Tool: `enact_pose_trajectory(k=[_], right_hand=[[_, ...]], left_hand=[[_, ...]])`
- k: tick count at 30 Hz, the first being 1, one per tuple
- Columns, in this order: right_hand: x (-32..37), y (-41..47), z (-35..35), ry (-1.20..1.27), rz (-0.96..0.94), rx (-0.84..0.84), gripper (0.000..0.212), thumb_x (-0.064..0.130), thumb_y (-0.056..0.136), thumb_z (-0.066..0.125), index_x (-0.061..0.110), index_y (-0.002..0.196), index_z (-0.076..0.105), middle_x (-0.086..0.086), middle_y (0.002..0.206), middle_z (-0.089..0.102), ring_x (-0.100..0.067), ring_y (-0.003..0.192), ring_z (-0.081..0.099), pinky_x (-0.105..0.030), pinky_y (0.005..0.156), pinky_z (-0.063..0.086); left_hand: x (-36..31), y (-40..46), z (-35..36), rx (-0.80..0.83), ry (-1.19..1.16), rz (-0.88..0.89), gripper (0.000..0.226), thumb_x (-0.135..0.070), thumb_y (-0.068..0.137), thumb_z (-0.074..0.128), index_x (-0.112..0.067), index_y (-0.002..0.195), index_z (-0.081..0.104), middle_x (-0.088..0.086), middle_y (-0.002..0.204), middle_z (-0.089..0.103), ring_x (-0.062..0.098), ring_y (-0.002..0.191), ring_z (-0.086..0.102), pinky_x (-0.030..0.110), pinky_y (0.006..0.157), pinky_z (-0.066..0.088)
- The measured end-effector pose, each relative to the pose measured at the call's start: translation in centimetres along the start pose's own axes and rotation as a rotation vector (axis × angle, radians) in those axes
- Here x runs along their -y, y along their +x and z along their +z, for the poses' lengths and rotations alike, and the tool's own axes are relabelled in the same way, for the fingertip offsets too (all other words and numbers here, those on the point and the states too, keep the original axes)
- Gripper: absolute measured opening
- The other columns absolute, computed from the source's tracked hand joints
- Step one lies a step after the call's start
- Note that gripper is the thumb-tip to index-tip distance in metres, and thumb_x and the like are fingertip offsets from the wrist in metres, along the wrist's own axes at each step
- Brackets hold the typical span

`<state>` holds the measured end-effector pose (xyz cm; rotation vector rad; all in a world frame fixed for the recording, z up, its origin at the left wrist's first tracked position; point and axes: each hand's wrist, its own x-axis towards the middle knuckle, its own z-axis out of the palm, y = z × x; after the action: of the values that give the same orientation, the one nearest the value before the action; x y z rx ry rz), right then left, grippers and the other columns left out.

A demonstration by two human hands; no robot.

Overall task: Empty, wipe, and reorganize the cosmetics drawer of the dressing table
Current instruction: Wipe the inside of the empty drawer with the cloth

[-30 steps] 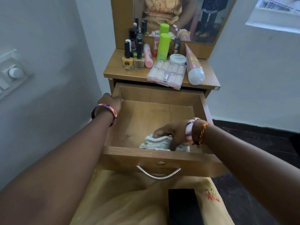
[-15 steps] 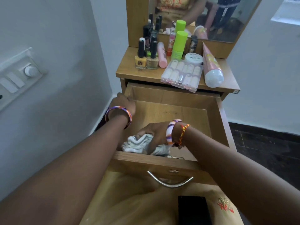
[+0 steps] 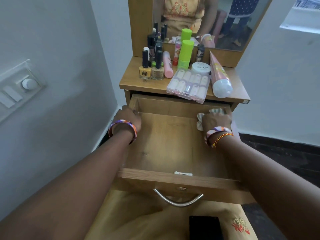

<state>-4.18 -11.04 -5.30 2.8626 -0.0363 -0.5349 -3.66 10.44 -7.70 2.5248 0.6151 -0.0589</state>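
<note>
Nearest us, the drawer (image 3: pixel 180 179) stands pulled out, its wooden floor bare. Our left hand (image 3: pixel 129 116) grips the left wall, fingers curled over the rim, bracing it. Our right hand (image 3: pixel 216 119) presses a bunched cloth (image 3: pixel 217 110) into the far right corner. We judge the wiping step is in hand: we should keep firm pressure, work along the back edge and all 4 corners, and hold the drawer steady. Beyond, the cosmetics (image 3: pixel 183 68) wait on the dressing table (image 3: pixel 131 80), below the mirror.
</note>
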Motion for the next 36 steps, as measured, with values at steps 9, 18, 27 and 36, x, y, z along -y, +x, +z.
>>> enact_pose_trajectory(k=[9,18,27,36], right_hand=[[1.6,-0.3,-1.2,0.134,0.034,0.062,0.033,0.011,0.095,0.044,0.004,0.125,0.055,-0.010,0.129,0.057,-0.026,0.119,0.055,-0.030,0.095,0.045],[6.3,0.6,-1.7,0.146,-0.089,-0.081,0.031,0.021,0.091,0.047,0.015,0.119,0.058,-0.006,0.123,0.060,-0.027,0.115,0.056,-0.033,0.090,0.047],[11.4,0.9,-2.0,0.215,-0.284,-0.175,0.032,0.017,0.084,0.055,0.018,0.116,0.057,-0.009,0.121,0.059,-0.029,0.115,0.054,-0.036,0.094,0.044],[13.4,1.8,-1.6,0.223,-0.396,-0.241,0.042,0.018,0.091,0.055,0.011,0.132,0.049,-0.012,0.137,0.052,-0.030,0.127,0.048,-0.039,0.101,0.043]], left_hand=[[0.2,0.1,0.1,-0.010,-0.022,0.007,0.038,-0.024,0.100,0.032,0.002,0.123,0.046,0.022,0.122,0.058,0.038,0.110,0.057,0.041,0.088,0.047],[0.0,0.0,0.0,-0.019,-0.035,0.011,0.038,-0.024,0.101,0.033,0.002,0.126,0.046,0.020,0.120,0.059,0.034,0.107,0.059,0.032,0.074,0.041],[0.2,0.4,0.0,-0.008,-0.024,0.007,0.038,-0.024,0.099,0.033,0.003,0.124,0.046,0.022,0.122,0.058,0.037,0.110,0.058,0.040,0.087,0.047],[-0.1,0.5,0.0,-0.011,-0.010,0.004,0.038,-0.025,0.099,0.036,0.001,0.125,0.045,0.022,0.125,0.057,0.035,0.113,0.056,0.039,0.089,0.047]])
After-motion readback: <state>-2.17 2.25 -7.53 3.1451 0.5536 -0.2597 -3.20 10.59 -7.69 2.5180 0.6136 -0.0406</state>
